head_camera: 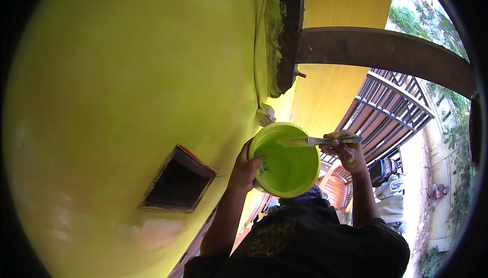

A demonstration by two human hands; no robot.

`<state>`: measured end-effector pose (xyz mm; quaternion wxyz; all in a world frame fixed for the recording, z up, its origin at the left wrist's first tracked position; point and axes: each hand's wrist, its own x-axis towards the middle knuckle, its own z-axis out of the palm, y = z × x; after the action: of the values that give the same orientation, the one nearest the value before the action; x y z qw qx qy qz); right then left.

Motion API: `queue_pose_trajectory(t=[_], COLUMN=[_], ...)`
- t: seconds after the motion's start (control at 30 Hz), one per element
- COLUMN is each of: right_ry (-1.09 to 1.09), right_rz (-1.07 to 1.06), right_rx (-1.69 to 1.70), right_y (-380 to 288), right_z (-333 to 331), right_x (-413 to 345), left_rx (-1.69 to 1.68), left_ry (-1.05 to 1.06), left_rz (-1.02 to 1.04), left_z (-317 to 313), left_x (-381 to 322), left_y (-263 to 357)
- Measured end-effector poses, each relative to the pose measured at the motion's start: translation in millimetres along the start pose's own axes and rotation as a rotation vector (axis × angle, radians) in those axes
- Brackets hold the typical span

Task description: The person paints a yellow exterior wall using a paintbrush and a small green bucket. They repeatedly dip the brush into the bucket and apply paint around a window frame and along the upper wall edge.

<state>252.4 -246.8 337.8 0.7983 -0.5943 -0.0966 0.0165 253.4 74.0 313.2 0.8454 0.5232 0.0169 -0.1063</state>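
Observation:
My left hand [244, 171] grips the left rim of a round bucket [288, 163] with yellow-green paint inside, its thumb over the rim. Blue smears mark the inner wall near that thumb. In my right hand [345, 150] is a paintbrush [312, 141], held by its paint-spattered handle at the bucket's right side. The bristles point left, over the bucket's opening; whether they touch the paint I cannot tell. Spots of paint show on my right wrist. A yellow-green wall [152, 68] fills the left of the view.
A dark rectangular opening [179, 182] is set in the wall. Above the bucket are a dark beam [291, 30] with a protruding bolt [301, 74], a cable and a small box [265, 115]. A crossing beam [343, 47], a railing [392, 100], a wooden chair [335, 190] and a distant person [438, 193] lie rightward.

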Motion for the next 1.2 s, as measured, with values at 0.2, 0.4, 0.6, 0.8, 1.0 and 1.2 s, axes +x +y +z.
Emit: queue_pose_trajectory(t=[0.2,0.4,0.6,0.8,1.0,1.2], right_ry=[-0.006,-0.161,-0.232,-0.258,-0.194,0.090], right_rz=[-0.329,-0.830,-1.252,-1.464,-1.690,-1.830], right_rx=[0.084,0.069,0.084,0.163,0.095,-0.260], right_y=[-20,-102,-211,-293,-344,-341], right_z=[24,87,179,260,302,317], right_x=[28,100,144,166,185,194], left_rx=[0.026,-0.003,0.153,0.207,-0.006,-0.013], left_ry=[0.045,0.007,0.038,0.047,0.105,0.174], left_rz=[0.010,0.032,-0.001,0.058,0.129,0.049], left_z=[0,-8,-24,-63,-82,-85], left_x=[-9,-19,-23,-11,-8,-14], left_y=[14,7,-12,-64,-108,-107])
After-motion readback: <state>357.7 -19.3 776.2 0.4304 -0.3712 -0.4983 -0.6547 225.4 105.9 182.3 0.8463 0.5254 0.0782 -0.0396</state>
